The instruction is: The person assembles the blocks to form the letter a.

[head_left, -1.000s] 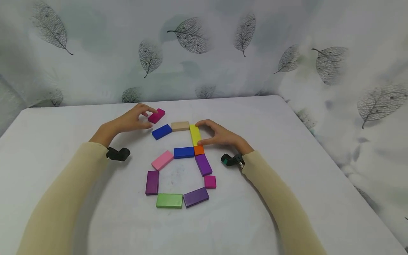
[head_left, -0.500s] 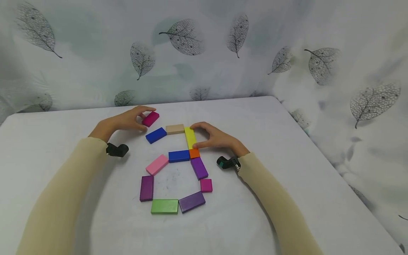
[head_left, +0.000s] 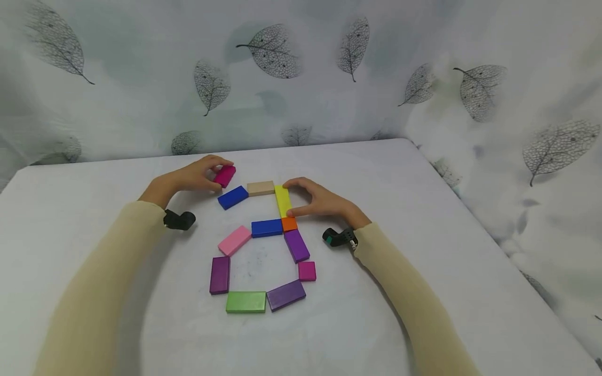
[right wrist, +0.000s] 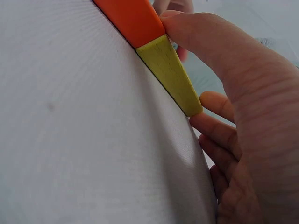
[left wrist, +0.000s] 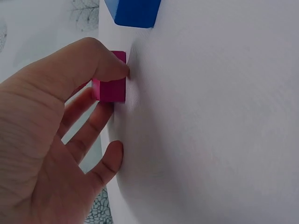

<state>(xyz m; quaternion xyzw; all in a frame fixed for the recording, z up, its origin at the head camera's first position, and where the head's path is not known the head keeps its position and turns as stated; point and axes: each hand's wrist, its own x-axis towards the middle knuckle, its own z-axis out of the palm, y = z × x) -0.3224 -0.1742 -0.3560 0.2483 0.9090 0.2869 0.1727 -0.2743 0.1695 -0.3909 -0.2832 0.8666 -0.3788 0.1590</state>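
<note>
My left hand [head_left: 195, 174] pinches a magenta block [head_left: 226, 176] at the far left of a ring of coloured blocks. Its thumb lies across the block's side in the left wrist view, with other fingers beyond. Close by sits a blue block [head_left: 232, 197], then a tan block [head_left: 261, 188]. My right hand [head_left: 324, 200] spans a yellow block [head_left: 282, 201] lengthwise, thumb at the near end and index finger at the far end. An orange block [right wrist: 133, 18] meets the yellow one beside the thumb in the right wrist view.
Below, a second loop holds a blue block [head_left: 266, 228], a pink block [head_left: 234, 241], a green block [head_left: 246, 302], several purple blocks [head_left: 286, 295] and a small magenta block [head_left: 307, 271]. The white table [head_left: 423, 261] ends at a leaf-patterned backdrop [head_left: 301, 78].
My left thumb has come in against the magenta block, which has turned and shifted slightly toward the blue block. The right hand stays at the yellow block. The head view has shifted a little.
</note>
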